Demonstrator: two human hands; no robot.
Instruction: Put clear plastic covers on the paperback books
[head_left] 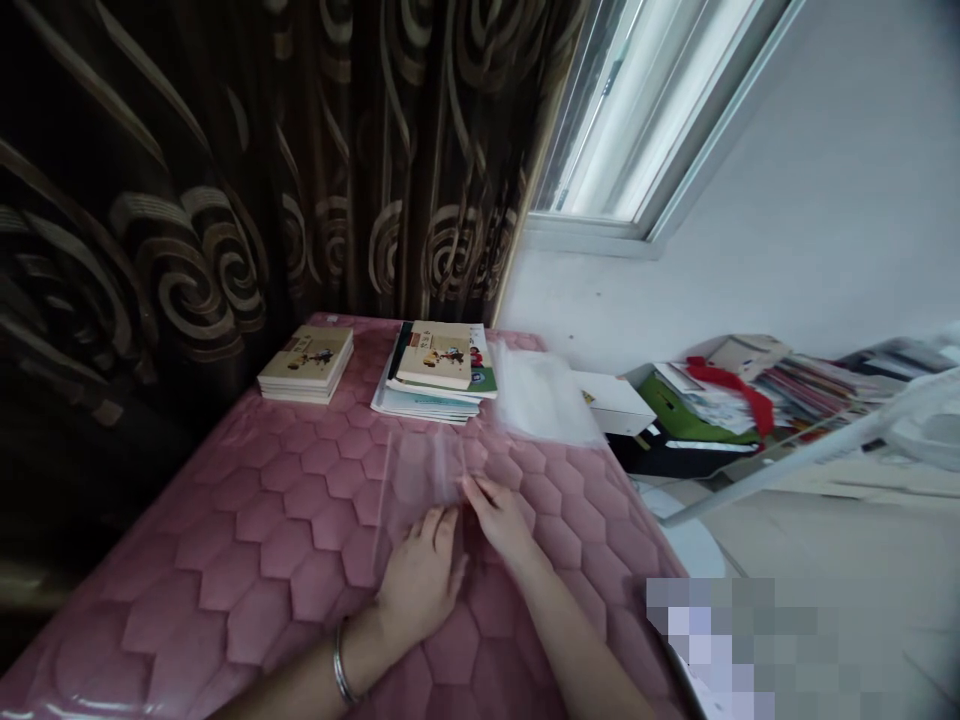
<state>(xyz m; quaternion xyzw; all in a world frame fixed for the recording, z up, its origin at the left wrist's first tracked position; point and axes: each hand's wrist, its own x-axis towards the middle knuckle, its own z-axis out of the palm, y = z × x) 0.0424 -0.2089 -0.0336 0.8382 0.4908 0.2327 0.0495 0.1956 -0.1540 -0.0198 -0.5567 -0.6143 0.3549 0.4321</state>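
Observation:
A clear plastic book cover (411, 468) lies on the pink padded table top, its lower part under my hands. My left hand (420, 572), with a silver bangle at the wrist, rests palm down on the cover, fingers lying over it. At the cover's right edge, my right hand (499, 515) pinches the film between thumb and fingers. Beyond the hands is a pile of books (435, 358), a beige one on top. Farther left sits a stack of beige books (309, 365). More clear plastic covers (544, 395) lie right of the pile.
The pink hexagon-patterned table (277, 520) reaches a dark patterned curtain (315, 160) at the back. A white box (615, 400) and a green and black bin of papers (682, 415) stand off the right edge. A white fan (825, 440) is at the far right.

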